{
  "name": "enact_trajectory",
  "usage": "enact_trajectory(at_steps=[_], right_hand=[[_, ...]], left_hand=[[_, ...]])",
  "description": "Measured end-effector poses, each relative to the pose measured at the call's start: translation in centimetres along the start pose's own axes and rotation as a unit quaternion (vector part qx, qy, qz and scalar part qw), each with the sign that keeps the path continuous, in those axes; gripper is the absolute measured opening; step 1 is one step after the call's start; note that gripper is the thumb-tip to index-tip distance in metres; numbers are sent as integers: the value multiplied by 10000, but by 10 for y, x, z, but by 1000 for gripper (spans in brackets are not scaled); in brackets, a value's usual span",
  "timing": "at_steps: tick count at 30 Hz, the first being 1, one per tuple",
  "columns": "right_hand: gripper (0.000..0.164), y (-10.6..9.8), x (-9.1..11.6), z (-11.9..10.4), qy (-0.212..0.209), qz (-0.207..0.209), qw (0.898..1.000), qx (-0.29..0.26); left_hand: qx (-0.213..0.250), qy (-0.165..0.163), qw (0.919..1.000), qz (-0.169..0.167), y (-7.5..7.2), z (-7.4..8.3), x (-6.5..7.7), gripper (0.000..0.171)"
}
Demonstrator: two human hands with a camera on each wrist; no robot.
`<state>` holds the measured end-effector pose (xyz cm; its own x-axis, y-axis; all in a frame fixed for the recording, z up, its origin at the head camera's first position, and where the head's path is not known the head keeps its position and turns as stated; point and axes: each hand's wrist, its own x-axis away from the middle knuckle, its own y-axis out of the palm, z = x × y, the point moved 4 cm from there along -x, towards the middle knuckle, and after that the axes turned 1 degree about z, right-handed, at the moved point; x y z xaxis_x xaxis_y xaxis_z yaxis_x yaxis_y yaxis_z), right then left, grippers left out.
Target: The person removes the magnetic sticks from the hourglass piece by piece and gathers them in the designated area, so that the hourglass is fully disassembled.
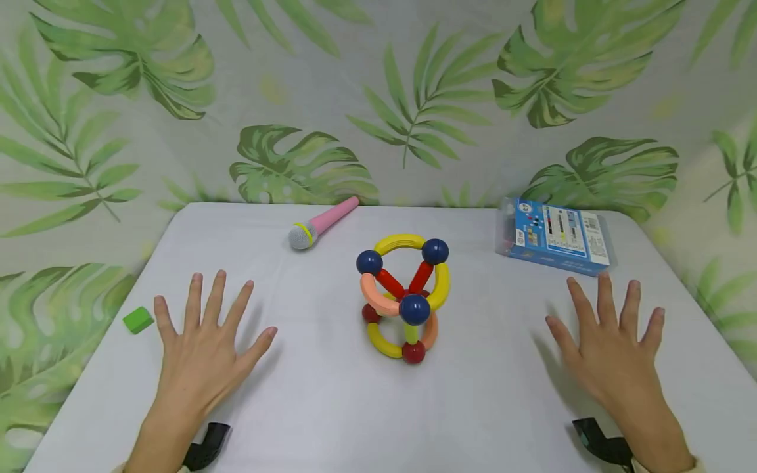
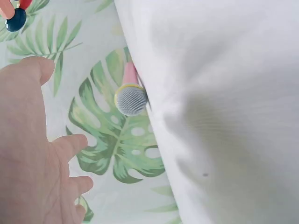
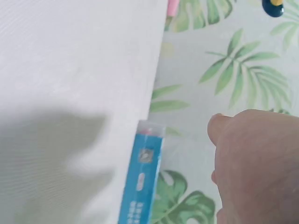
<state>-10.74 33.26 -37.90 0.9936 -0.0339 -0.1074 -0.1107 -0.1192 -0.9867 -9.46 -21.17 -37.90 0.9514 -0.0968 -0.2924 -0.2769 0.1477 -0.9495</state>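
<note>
My left hand (image 1: 204, 358) is at the left of the white table, palm down, fingers spread and straight, holding nothing. Just beyond its little finger lies a green block (image 1: 138, 320). On the right side my right hand (image 1: 618, 355) spreads its fingers the same way, also holding nothing. Between the hands stands a ball-and-rod toy structure (image 1: 414, 309), with blue balls on top, dark red balls below, and yellow, red, orange and lime rods. In the left wrist view the toy microphone (image 2: 131, 100) shows beyond the left fingers.
A pink toy microphone (image 1: 334, 216) with a grey head and yellow ring lies at the back, left of the structure. At the back right, a blue printed box (image 1: 556, 259) in clear plastic lies beyond the right fingertips. A leaf-patterned cloth (image 1: 319, 85) hangs behind the table.
</note>
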Motion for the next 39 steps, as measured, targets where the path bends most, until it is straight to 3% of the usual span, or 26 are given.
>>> enact_trajectory(at_steps=[8,12,15,21,25,29,35,39], right_hand=[[72,-41,-14,-32,-791,723,9939,-253],[65,-61,-22,-60,-1509,1122,9781,-888],[61,-73,-26,-84,-1889,1210,9640,-1430],[57,-88,-29,-129,-2184,1131,9414,-2307],[54,-88,-20,-151,-2620,1380,9169,-2676],[55,-79,-7,-166,-3013,1275,8988,-2917],[61,-64,4,-179,-3260,1173,8845,-3126],[64,-60,2,-179,-3360,1312,8860,-2912]], left_hand=[[155,423,9989,97,-28,19,-30,78],[751,714,9946,-7,-43,37,-47,74],[1418,840,9861,-190,-54,54,-60,71],[2731,993,9542,-707,-65,85,-79,65],[3451,1245,9272,-753,-62,99,-78,54],[3913,1437,9061,-727,-51,109,-75,51],[4679,1389,8713,-503,-34,117,-76,47],[5018,1364,8531,-413,-27,118,-75,45]])
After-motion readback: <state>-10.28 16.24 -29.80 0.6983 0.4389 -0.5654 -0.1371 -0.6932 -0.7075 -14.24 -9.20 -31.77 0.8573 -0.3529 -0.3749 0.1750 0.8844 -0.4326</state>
